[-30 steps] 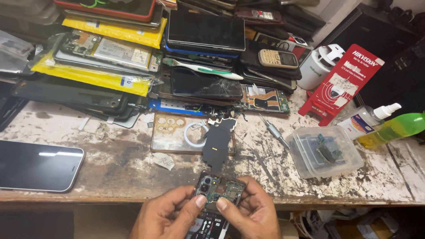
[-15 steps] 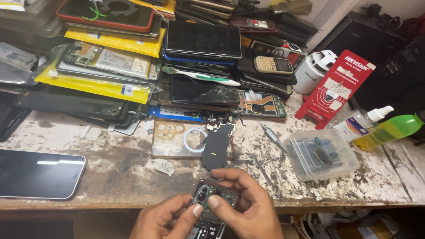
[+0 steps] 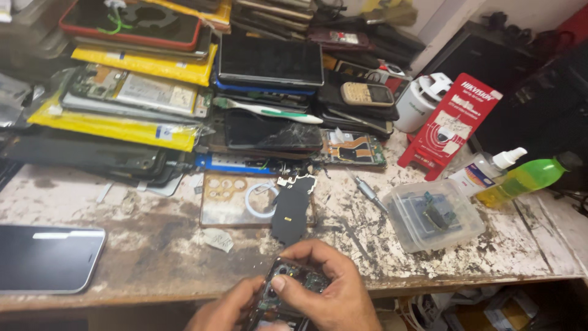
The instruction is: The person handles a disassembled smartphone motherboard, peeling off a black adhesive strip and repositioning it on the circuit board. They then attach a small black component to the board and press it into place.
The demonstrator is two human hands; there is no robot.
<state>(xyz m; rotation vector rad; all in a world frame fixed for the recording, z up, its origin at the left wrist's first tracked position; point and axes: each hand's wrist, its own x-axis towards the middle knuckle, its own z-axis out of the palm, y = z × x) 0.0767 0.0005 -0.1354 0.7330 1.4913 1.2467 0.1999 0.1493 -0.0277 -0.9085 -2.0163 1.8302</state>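
Both the left hand [image 3: 229, 309] and the right hand [image 3: 331, 294] close their fingers around an opened phone [image 3: 288, 291] with bare circuitry, at the near edge of a worn, paint-flaked surface [image 3: 153, 245] piled with phones.

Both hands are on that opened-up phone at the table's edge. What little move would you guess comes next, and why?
Probably a thumb press or pry near the camera end. The right hand curls over the opened phone with its thumb on the exposed board, and the left hand steadies it from below.

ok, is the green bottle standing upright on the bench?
No, the green bottle lies on its side at the bench's right end, beside a white spray bottle.
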